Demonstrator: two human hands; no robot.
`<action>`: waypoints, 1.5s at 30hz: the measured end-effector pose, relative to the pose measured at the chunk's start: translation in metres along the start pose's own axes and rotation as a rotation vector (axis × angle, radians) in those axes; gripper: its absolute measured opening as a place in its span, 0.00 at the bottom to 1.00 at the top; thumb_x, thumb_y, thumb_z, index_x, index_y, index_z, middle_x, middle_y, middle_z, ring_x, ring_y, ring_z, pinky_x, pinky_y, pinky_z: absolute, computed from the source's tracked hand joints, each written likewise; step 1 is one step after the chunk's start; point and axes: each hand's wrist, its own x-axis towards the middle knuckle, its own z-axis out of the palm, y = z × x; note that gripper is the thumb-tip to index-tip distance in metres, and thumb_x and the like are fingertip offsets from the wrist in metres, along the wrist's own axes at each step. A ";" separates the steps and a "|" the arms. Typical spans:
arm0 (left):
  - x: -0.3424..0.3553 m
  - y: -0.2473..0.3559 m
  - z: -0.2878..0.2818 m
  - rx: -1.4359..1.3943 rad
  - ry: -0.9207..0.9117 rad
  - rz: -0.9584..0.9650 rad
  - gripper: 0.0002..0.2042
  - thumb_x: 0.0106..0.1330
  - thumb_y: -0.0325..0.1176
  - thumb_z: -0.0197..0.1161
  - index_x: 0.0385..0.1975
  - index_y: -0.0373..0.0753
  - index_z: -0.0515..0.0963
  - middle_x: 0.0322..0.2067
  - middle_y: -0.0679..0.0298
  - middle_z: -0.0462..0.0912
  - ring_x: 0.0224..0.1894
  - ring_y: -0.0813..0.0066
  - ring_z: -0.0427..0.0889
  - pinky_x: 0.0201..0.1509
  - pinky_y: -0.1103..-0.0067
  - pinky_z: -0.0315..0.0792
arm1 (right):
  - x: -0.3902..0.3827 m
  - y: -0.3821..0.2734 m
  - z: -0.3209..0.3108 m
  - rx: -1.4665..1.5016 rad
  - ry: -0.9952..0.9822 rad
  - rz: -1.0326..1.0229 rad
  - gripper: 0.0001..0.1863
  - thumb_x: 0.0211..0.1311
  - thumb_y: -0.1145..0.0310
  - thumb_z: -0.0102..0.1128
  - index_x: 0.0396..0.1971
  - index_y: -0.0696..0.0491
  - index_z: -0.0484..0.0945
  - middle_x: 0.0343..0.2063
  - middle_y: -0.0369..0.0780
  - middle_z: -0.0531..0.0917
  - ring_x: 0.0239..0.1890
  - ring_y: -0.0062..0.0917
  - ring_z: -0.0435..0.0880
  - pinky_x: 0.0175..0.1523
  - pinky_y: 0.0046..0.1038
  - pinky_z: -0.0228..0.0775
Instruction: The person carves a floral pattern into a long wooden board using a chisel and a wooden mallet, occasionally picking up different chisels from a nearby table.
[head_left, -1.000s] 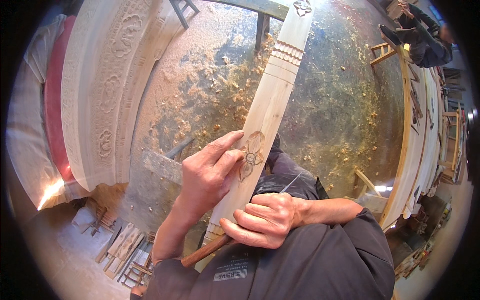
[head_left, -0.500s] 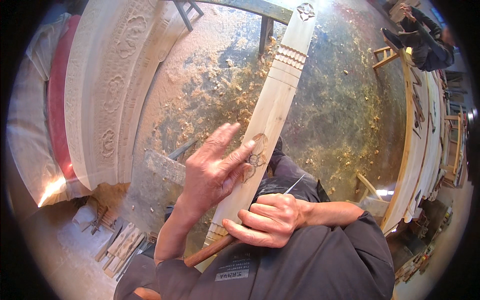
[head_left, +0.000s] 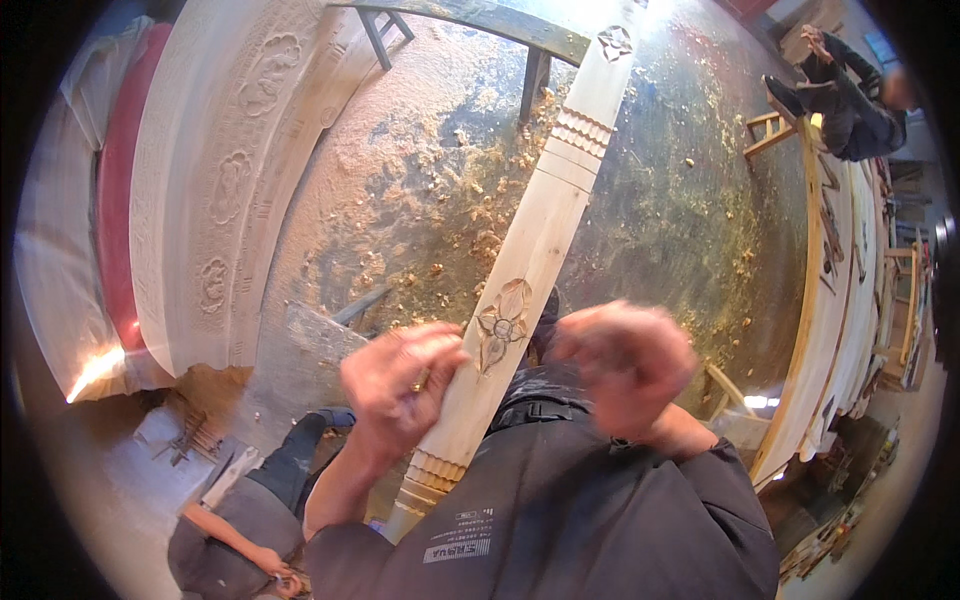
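A long pale wooden strip runs away from my body, with carved ridged bands and a four-petal flower on it. My left hand is at the strip’s left edge beside the flower, fingers curled and blurred; what is in them, if anything, I cannot make out. To the right of the strip, off it, my right hand is smeared by motion, so its fingers and anything held are unclear.
Large carved panels lie at left beside red material. A dark bench crosses the top. Boards with tools line the right, where a person sits. Another person is at lower left. Shavings cover the floor.
My right hand has risen and moved rightward; the wood-handled blade it held no longer shows. My left hand has lowered, fingers curling. The person at lower left has come further into view.
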 end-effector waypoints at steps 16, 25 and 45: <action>0.056 -0.004 0.024 -0.406 -0.005 -0.425 0.06 0.72 0.26 0.72 0.44 0.32 0.89 0.33 0.60 0.89 0.33 0.79 0.85 0.38 0.81 0.78 | 0.097 0.052 0.008 1.083 0.255 0.443 0.26 0.89 0.50 0.40 0.54 0.58 0.78 0.36 0.40 0.80 0.16 0.18 0.65 0.23 0.22 0.55; 0.078 -0.021 0.032 -0.506 -0.226 -0.441 0.07 0.62 0.21 0.77 0.40 0.32 0.91 0.31 0.64 0.87 0.33 0.81 0.83 0.36 0.82 0.76 | 0.108 0.067 0.030 0.995 0.398 0.680 0.35 0.86 0.37 0.34 0.37 0.53 0.77 0.21 0.38 0.74 0.15 0.21 0.63 0.23 0.24 0.53; 0.075 -0.031 0.027 -0.495 -0.309 -0.453 0.06 0.62 0.19 0.76 0.37 0.28 0.89 0.32 0.63 0.84 0.34 0.80 0.83 0.36 0.82 0.76 | 0.109 0.080 0.031 1.026 0.231 0.755 0.36 0.82 0.29 0.32 0.27 0.47 0.64 0.16 0.42 0.72 0.13 0.23 0.60 0.19 0.24 0.53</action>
